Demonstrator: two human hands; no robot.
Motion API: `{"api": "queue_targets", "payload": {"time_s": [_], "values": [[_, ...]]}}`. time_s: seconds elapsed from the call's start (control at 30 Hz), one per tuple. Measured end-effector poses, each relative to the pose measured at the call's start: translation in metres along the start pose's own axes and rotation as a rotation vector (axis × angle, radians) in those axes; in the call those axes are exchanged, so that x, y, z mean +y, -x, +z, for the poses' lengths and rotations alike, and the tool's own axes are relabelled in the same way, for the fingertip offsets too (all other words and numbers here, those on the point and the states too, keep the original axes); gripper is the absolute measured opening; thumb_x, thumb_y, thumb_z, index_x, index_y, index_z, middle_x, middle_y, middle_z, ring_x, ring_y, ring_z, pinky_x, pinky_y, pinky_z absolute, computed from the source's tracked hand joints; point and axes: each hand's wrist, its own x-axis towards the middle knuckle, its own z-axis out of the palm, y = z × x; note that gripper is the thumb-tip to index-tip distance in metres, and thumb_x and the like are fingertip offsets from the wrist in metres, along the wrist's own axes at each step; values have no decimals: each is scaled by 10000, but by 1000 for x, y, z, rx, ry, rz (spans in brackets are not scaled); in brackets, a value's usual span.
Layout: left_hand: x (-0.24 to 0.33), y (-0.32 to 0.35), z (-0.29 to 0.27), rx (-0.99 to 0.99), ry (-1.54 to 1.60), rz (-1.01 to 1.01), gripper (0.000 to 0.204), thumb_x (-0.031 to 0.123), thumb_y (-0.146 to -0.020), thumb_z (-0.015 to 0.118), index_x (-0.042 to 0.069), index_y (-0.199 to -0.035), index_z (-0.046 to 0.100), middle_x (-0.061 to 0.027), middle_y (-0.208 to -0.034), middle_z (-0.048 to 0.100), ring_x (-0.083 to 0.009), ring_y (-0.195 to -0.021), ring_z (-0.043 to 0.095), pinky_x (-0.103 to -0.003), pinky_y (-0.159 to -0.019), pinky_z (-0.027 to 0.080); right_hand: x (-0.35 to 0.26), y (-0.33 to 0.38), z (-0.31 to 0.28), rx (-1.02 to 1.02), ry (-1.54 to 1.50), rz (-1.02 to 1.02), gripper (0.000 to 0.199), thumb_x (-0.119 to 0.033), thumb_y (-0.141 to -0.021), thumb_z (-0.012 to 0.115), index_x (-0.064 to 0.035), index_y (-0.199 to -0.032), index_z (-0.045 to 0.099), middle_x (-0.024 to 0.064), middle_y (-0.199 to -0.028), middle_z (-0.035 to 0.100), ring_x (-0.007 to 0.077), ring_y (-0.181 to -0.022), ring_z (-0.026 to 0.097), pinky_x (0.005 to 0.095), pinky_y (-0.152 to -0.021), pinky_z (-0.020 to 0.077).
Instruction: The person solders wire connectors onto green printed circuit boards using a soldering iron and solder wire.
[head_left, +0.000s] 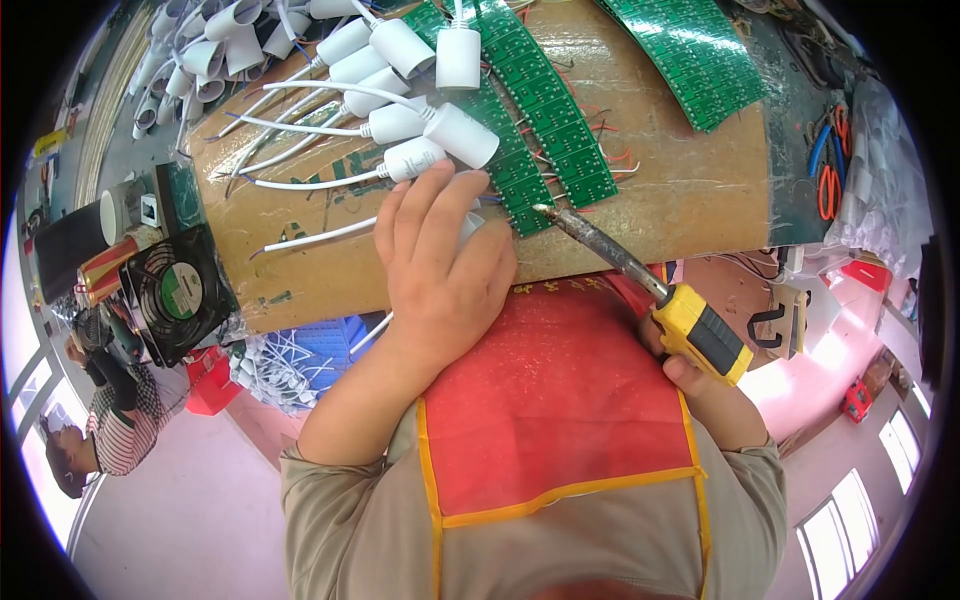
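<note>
Over the brown workboard (690,190), the left hand (445,280) is curving slightly spread fingers across a white holder (468,226), any pinch hidden, left of the soldering iron (622,260) the right hand (688,378) is clasping, slanted up-left toward a green circuit strip (518,180).

Left grip (445,255) sits palm down, fingers (405,222) forward and slightly bent, bare forearm (365,385) slanting back behind it. To its right, the right grip (688,373) is curled closed, forearm (735,415) behind.
</note>
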Motion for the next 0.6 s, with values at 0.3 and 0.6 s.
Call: {"api": "queue_targets", "payload": {"time_s": [0.3, 0.6], "values": [[0, -1, -1, 0, -3, 4, 166, 70, -752, 786, 112, -881, 691, -124, -1259, 688, -365, -1225, 637, -530, -1076, 424, -4, -22, -1, 125, -242, -52, 838, -543, -872, 841, -54, -1466, 509, -4, -749, 524, 142, -646, 512, 296, -583, 408], [5, -5, -5, -19, -21, 21, 153, 49, -731, 787, 98, -859, 718, -143, -1284, 677, -389, -1266, 613, -541, -1081, 439, -30, -72, -43, 428, -378, -227, 670, -502, -1003, 663, -28, -1441, 483, 9, -770, 486, 124, -628, 461, 298, -583, 394]]}}
